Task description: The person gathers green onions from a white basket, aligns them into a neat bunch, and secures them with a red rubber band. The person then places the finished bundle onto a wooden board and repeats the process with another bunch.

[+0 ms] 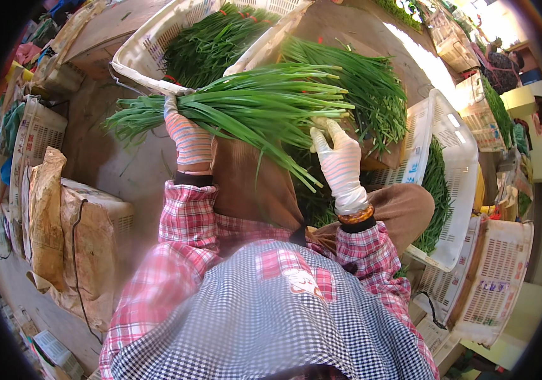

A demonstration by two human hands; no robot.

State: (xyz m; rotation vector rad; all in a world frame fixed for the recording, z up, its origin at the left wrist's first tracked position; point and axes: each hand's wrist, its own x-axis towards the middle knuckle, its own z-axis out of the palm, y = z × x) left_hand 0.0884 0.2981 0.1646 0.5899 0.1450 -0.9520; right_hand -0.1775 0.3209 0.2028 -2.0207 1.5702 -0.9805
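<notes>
My left hand (187, 135), in a striped knit glove, grips a loose bunch of garlic chives (252, 102) above my lap. The leaf tips droop out to the left of that fist. Pale cut ends fan out to the right, some hanging lower towards my knee. At those ends is my right hand (339, 159), also gloved, its bent fingers and thumb touching the stalks. Whether it pinches any of them is hidden. Just beyond, a pile of garlic chives (351, 90) lies on a wooden board (385, 159), cut ends towards me.
A white plastic crate (133, 61) at the far side holds chive bundles with red ties. Another white crate (461, 190) with chives stands to my right, near stacked crates (494, 280). Brown paper (88, 237) covers a crate on the left. A person (501, 66) is at upper right.
</notes>
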